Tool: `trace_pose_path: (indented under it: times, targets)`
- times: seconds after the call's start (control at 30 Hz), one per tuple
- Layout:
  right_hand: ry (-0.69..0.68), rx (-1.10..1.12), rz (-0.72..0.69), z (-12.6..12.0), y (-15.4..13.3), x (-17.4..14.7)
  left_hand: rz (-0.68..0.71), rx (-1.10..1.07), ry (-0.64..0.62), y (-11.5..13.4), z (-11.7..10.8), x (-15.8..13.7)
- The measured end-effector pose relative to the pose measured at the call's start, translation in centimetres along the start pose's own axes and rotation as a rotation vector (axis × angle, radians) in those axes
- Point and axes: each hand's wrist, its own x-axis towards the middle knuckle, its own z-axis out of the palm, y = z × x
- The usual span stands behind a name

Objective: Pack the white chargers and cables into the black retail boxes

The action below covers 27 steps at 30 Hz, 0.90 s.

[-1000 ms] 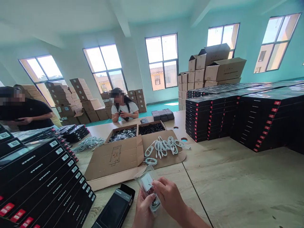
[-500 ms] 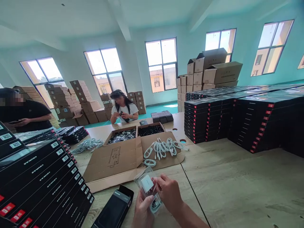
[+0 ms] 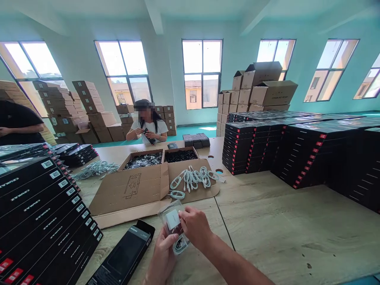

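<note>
My left hand is closed around a clear plastic tray from below, its thumb across the lower part. In that tray sit a white charger block and a coiled white cable. My right hand pinches at the tray's right side, by the charger block; what lies between its fingertips is too small to make out. Left of my hands, a black box lies on the table with its end flap raised.
White cables lie on a cardboard sheet. Behind are cartons of small parts and black pieces. Stacked black boxes stand left and right. Across the table, a person holds a dark item; another stands far left.
The view has turned and levelled, so the scene sits further left. Both hands still hold the clear tray, my right fingers staying by the charger block.
</note>
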Motion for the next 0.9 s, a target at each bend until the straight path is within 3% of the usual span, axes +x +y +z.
trace_pose_path:
  times: [0.17, 0.43, 0.63, 0.8, 0.9]
  targets:
    - [0.027, 0.082, -0.004, -0.3, 0.6, -1.7, -0.04, -0.037, -0.007, 0.1, 0.0, -0.3]
    - [-0.08, 0.31, 0.082, 0.6, 1.9, -3.7, -0.091, -0.075, -0.04, 0.1, -0.1, -0.2]
    - [-0.013, 0.274, 0.099, 1.1, 0.6, -3.1, -0.084, -0.097, -0.027, 0.2, -0.6, -0.1]
    - [-0.061, 0.569, 0.116, 0.2, 1.8, -1.7, -0.074, -0.119, -0.026, 0.3, -0.8, 0.3]
    - [-0.011, 0.643, 0.135, 1.0, 2.6, -1.4, -0.083, -0.119, -0.029, 0.2, -0.7, 0.5]
